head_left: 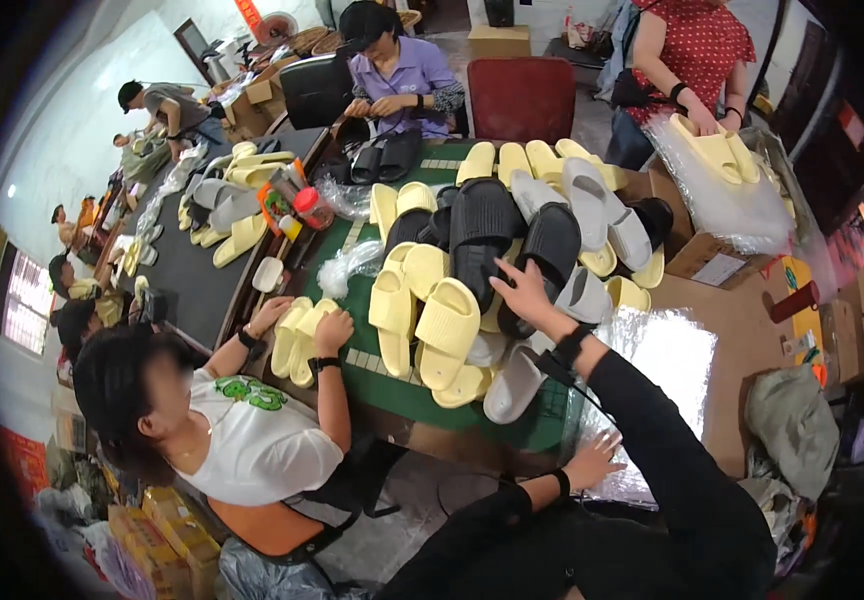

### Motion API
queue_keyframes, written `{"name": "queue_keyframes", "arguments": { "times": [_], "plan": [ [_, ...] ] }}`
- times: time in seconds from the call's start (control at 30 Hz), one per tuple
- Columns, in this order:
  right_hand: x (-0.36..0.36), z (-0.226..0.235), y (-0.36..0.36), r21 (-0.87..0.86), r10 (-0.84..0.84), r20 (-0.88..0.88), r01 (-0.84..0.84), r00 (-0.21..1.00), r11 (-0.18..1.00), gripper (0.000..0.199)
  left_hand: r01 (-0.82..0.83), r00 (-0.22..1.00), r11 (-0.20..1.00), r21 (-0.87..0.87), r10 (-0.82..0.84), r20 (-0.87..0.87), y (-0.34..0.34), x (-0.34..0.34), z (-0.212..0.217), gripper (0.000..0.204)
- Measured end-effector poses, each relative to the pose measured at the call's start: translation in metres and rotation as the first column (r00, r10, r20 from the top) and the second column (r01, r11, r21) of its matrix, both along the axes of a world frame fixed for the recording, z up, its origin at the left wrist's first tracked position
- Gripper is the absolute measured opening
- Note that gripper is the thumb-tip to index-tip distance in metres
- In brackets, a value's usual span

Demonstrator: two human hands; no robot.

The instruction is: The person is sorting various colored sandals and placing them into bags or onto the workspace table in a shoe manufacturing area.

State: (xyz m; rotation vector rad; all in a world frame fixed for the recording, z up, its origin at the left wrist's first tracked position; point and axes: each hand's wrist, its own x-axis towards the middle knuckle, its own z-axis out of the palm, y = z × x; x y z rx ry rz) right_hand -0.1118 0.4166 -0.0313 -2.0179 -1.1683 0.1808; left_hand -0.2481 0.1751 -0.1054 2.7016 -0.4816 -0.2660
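My right hand [522,292], fingers spread and holding nothing, rests on a black slipper [549,250] atop the heap on the green table [392,385]. Left hand [592,462] lies open on clear plastic sheeting [667,350], empty. Slipper looks light, soft foam; I'd pinch the strap.

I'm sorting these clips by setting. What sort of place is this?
Probably a slipper packing workshop: a heap of yellow, black and grey slippers on a green table, clear plastic bags, cardboard boxes, and several seated workers handling pairs.
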Motion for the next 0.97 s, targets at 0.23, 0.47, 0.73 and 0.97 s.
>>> {"name": "queue_keyframes", "arguments": {
  "times": [0.23, 0.47, 0.73, 0.97],
  "plan": [
    [-0.003, 0.027, 0.038, -0.289, -0.183, -0.071, 0.155, 0.981, 0.945, 0.056, -0.103, 0.960, 0.701, -0.706, 0.256, 0.114, 0.018, -0.011, 0.023, 0.047],
    [0.012, 0.065, -0.040, 0.184, -0.313, -0.024, 0.312, 0.949, 0.932, 0.052, -0.711, 0.703, -0.386, -0.588, -0.374, -0.604, 0.050, -0.021, -0.027, 0.015],
    [0.055, 0.114, -0.271, 0.237, -0.386, 0.037, 0.368, 0.922, 0.899, 0.042, -0.683, 0.715, 0.251, -0.686, 0.037, -0.699, 0.028, 0.044, 0.009, 0.027],
    [0.055, -0.014, -0.402, -0.176, -0.380, -0.178, 0.351, 0.908, 0.920, 0.064, -0.254, 0.782, 0.866, -0.432, -0.079, -0.618, -0.037, 0.068, 0.028, 0.033]
  ]
}}
